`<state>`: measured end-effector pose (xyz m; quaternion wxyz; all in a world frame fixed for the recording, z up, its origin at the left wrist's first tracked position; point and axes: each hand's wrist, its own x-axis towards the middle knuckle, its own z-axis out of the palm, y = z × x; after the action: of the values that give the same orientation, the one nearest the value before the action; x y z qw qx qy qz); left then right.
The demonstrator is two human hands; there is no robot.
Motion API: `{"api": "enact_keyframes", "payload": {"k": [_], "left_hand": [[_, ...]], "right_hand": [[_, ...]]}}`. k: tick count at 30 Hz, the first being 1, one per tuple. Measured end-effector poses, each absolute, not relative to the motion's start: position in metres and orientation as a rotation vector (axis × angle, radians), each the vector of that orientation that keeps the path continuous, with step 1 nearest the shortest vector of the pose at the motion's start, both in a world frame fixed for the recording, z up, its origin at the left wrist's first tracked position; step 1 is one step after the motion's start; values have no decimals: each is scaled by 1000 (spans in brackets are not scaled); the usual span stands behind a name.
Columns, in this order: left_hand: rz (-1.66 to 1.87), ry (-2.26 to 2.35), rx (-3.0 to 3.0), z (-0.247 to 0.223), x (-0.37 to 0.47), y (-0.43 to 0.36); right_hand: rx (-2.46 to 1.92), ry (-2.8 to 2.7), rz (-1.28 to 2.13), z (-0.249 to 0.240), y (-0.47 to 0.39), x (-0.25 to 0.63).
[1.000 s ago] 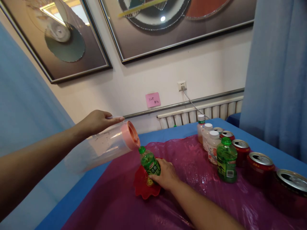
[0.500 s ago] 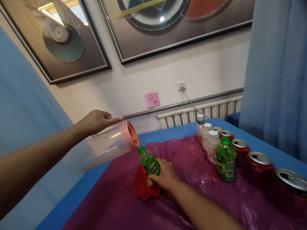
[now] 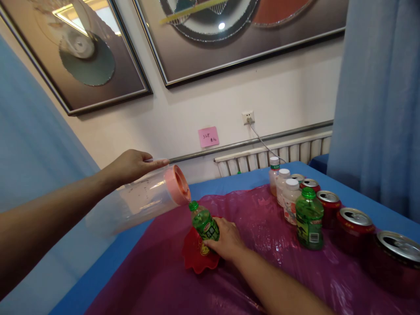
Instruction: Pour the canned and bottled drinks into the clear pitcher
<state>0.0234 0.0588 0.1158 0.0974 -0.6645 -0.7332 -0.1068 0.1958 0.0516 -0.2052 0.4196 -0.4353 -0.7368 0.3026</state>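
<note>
A clear plastic pitcher [image 3: 144,197] with a pink-orange lid is tipped on its side, its lidded end toward the right. My left hand [image 3: 131,168] is closed on its upper side, thumb stretched along the top; the handle is mostly hidden. Just below the lid stands the mouth of a green plastic bottle [image 3: 205,221], which leans to the left. My right hand [image 3: 228,238] is wrapped round the lower part of this bottle. Under the bottle lies a red scalloped dish [image 3: 197,258] with a yellow print.
A second green bottle [image 3: 309,221], several white-capped bottles [image 3: 290,203] and several red cans [image 3: 354,227] stand in rows at the right. Purple plastic sheeting [image 3: 157,271] covers much of the blue table [image 3: 226,183]. Behind are a radiator [image 3: 259,161] and a wall socket [image 3: 248,117].
Almost nothing differs. The pitcher and my left hand have shifted very slightly; the bottle in my right hand keeps its place.
</note>
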Motion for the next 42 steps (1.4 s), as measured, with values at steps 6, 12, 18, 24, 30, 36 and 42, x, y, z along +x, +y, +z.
{"api": "enact_keyframes", "payload": {"k": [6,12,18,24,30,36,42], "left_hand": [[-333,-2193,-1960,117,24,57],[-342,-2203,-1956,115,18,60],[-351,-2204,-1954,114,19,60],[-363,-2203,-1953,114,20,60],[-371,-2194,-1968,113,21,61],[-364,-2199,-1955,113,22,60],[-369,-2212,-1950,114,18,61]], "right_hand": [[-1091,-1851,768,-205,52,196],[-1090,-1847,766,-204,51,197],[-1087,-1837,766,-204,50,196],[-1077,-1835,771,-203,50,197],[-1083,-1835,767,-204,51,196],[-1068,-1833,768,-206,51,196],[-1067,-1830,768,-206,52,195]]}}
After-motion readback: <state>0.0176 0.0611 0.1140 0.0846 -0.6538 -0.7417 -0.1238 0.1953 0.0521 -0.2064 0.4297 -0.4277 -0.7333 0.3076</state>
